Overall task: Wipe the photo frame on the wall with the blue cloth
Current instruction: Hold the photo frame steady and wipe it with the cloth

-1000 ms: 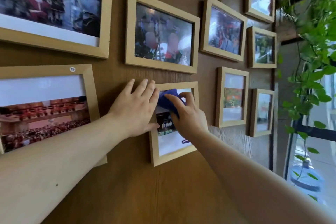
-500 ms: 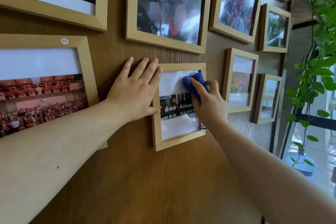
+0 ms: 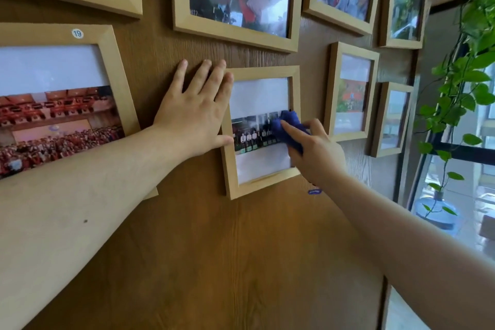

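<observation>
From the head view, the small light wooden photo frame (image 3: 261,131) hangs on the brown wooden wall (image 3: 214,249), in the middle of many other frames. The left hand (image 3: 194,112) lies flat with fingers spread wide, its edge touching the frame's left side to keep it from moving. The right hand (image 3: 316,151) holds the scrunched blue cloth (image 3: 288,127) against the glass, near the right side. To wipe well, I think it helps to press softly, go side to side, and reach every corner
</observation>
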A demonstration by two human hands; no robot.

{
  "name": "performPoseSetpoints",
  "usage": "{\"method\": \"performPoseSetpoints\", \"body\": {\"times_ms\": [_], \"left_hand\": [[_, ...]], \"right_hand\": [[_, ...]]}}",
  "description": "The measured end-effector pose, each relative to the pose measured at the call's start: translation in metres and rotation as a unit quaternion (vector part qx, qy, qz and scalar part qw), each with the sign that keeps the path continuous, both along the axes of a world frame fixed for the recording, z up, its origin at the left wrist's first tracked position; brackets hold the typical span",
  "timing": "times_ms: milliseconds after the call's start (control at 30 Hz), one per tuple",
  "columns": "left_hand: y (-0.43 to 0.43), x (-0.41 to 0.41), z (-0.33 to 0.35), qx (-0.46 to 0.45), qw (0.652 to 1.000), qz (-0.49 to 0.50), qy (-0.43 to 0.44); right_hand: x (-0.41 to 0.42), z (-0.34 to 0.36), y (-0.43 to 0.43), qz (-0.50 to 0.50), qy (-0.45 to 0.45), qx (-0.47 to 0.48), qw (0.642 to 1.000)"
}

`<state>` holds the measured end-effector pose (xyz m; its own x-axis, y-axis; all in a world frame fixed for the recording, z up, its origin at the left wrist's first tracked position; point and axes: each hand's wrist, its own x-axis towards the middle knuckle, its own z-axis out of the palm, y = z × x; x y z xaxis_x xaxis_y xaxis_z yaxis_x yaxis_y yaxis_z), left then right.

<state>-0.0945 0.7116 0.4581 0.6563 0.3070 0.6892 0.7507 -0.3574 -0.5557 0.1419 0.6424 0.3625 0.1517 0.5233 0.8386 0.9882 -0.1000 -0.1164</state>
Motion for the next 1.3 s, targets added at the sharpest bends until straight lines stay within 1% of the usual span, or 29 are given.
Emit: {"method": "performPoseSetpoints", "body": {"times_ms": [67,133,200,267,400,533,600,633,700,800,933,1067,1167,1300], "left_hand": [[-0.001,0.001,0.000,0.001,1.000,0.000,-0.001],[-0.001,0.002,0.000,0.004,1.000,0.001,-0.002],[-0.002,0.001,0.000,0.007,1.000,0.003,-0.004],[-0.003,0.000,0.000,0.007,1.000,0.005,-0.002],[-0.004,0.001,0.001,0.000,1.000,0.009,-0.002],[-0.004,0.001,0.000,-0.005,1.000,0.015,0.002],[-0.005,0.001,0.001,-0.008,1.000,0.014,0.001],[-0.005,0.001,0.000,-0.009,1.000,0.014,0.000],[-0.005,0.001,0.000,-0.011,1.000,0.014,-0.001],[-0.005,0.001,-0.001,-0.008,1.000,0.007,-0.002],[-0.002,-0.001,0.000,-0.004,1.000,0.001,-0.007],[-0.003,0.003,-0.003,-0.012,1.000,0.007,-0.014],[-0.010,0.008,-0.003,-0.012,0.999,0.021,-0.021],[-0.023,0.017,-0.006,0.029,0.999,-0.004,0.022]], "right_hand": [[-0.011,0.000,-0.002,0.022,-0.021,-0.011,0.999],[-0.027,0.000,-0.004,0.077,-0.072,-0.032,0.994],[-0.040,-0.001,-0.005,0.120,-0.124,-0.075,0.982],[-0.041,-0.001,-0.005,0.128,-0.140,-0.089,0.978],[-0.017,-0.005,-0.007,0.065,-0.127,-0.064,0.988],[-0.005,-0.009,-0.010,-0.026,-0.049,-0.040,0.998],[-0.011,-0.011,-0.010,-0.009,-0.038,-0.036,0.999],[-0.016,-0.013,-0.010,0.020,-0.054,-0.044,0.997],[-0.026,-0.017,-0.011,0.075,-0.122,-0.091,0.986],[-0.031,-0.022,-0.012,0.106,-0.202,-0.141,0.963],[-0.015,-0.024,-0.017,0.066,-0.242,-0.175,0.952],[0.002,-0.024,-0.026,-0.011,-0.228,-0.168,0.959],[0.006,-0.022,-0.035,-0.069,-0.224,-0.168,0.958],[0.007,-0.014,-0.046,-0.130,-0.222,-0.140,0.956]]}}
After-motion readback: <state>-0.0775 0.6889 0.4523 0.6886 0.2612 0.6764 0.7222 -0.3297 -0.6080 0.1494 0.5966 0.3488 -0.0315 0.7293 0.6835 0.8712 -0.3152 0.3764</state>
